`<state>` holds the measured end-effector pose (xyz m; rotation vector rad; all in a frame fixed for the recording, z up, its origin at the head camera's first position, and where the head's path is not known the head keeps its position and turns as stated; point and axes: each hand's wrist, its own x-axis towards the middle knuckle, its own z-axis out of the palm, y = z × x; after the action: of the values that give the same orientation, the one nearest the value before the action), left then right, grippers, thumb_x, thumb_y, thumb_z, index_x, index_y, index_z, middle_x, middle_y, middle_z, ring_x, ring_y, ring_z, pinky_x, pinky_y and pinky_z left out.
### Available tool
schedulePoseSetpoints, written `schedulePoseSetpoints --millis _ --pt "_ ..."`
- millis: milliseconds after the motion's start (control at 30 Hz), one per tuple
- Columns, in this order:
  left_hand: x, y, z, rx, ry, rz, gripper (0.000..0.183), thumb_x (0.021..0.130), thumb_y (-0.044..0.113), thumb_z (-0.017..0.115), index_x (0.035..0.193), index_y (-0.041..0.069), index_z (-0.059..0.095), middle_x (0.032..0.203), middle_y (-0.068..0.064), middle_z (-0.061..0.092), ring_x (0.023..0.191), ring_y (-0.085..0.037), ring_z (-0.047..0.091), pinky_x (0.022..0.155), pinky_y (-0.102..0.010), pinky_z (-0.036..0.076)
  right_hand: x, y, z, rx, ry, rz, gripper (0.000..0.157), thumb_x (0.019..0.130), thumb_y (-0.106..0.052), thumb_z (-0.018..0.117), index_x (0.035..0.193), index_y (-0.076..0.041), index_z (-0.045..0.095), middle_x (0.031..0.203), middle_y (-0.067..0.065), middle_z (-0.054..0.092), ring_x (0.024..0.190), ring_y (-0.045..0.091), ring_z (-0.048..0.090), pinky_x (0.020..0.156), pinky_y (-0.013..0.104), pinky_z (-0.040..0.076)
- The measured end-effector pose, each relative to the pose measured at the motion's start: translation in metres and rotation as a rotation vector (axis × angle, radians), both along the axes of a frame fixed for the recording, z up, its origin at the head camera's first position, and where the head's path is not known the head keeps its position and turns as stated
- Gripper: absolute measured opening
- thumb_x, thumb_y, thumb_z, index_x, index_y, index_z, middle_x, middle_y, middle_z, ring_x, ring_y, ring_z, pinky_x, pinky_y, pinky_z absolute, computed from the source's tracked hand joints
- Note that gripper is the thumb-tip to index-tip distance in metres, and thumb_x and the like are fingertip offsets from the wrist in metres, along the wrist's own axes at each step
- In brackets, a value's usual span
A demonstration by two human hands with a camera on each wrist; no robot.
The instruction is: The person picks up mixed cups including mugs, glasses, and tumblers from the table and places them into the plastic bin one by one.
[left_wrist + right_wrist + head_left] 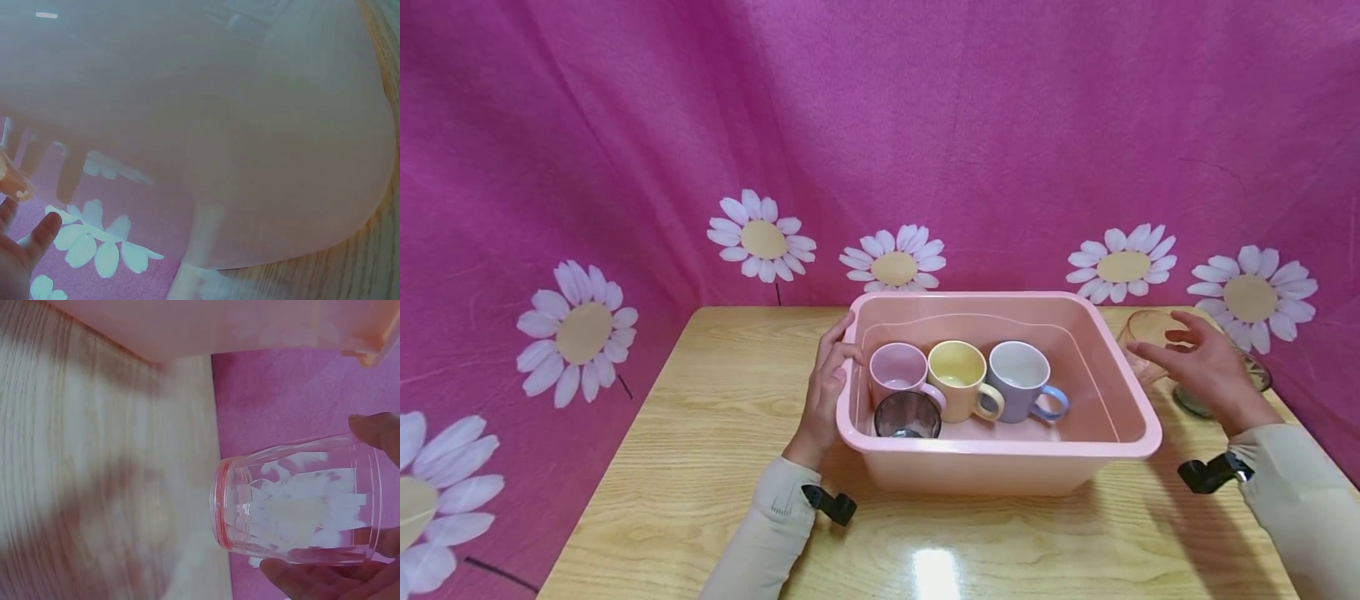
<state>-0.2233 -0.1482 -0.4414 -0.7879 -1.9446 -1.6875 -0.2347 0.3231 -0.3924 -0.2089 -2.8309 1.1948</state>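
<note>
A pink plastic tub point(977, 471) stands on the wooden table. My left hand point(823, 400) grips its left rim, fingers over the edge. Inside are a pink mug point(887, 379), a yellow mug point(955, 400), a lavender mug with a blue handle point(1017, 392), and a dark see-through glass point(907, 417) at the front left. Right of the tub, my right hand point(1213, 367) holds a clear, pink-tinted drinking glass point(300, 512) near its mouth, thumb and fingers on opposite sides. Whether its base touches the table I cannot tell.
Another see-through glass, greenish point(1191, 403), is partly hidden behind my right hand. A magenta cloth point(1000, 150) with white flowers hangs behind and beside the table point(715, 417). The tub's wall point(281, 137) fills most of the left wrist view.
</note>
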Motion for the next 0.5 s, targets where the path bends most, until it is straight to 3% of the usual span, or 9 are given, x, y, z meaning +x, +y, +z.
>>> schedulePoseSetpoints --millis 100,200,400,500 --pt "-0.001 0.0 0.0 0.017 0.016 -0.016 0.035 0.086 0.023 0.032 0.095 -0.005 0.051 0.153 -0.013 0.028 0.141 -0.028 0.025 0.115 -0.049 0.018 0.002 -0.001 0.006 0.01 0.015 -0.004 0.102 0.083 -0.052 0.067 0.153 -0.005 0.011 0.141 0.036 0.037 0.124 0.053 0.041 0.076 0.034 0.048" --pt "0.0 0.001 0.0 0.019 0.018 -0.019 0.036 0.087 0.023 0.031 0.095 -0.006 0.05 0.153 -0.013 0.028 0.141 -0.029 0.025 0.115 -0.047 0.018 0.004 -0.003 0.012 0.006 0.024 -0.009 0.1 0.083 -0.051 0.068 0.154 -0.006 0.012 0.142 0.036 0.036 0.124 0.052 0.041 0.069 0.021 0.042" --pt "0.0 0.0 0.001 0.014 0.006 -0.017 0.037 0.087 0.025 0.032 0.095 -0.005 0.051 0.153 -0.011 0.028 0.141 -0.027 0.026 0.115 -0.048 0.019 0.01 -0.008 0.023 -0.021 0.05 0.002 0.094 0.083 -0.049 0.069 0.153 -0.01 0.02 0.141 0.033 0.037 0.125 0.05 0.04 0.063 0.008 0.038" --pt "0.0 0.0 0.001 0.009 0.012 -0.013 0.036 0.086 0.025 0.031 0.095 -0.004 0.051 0.153 -0.011 0.029 0.141 -0.026 0.026 0.115 -0.048 0.018 0.012 -0.01 0.028 -0.045 0.067 0.01 0.092 0.084 -0.046 0.069 0.153 -0.012 0.021 0.141 0.033 0.037 0.124 0.05 0.04 0.062 0.008 0.039"
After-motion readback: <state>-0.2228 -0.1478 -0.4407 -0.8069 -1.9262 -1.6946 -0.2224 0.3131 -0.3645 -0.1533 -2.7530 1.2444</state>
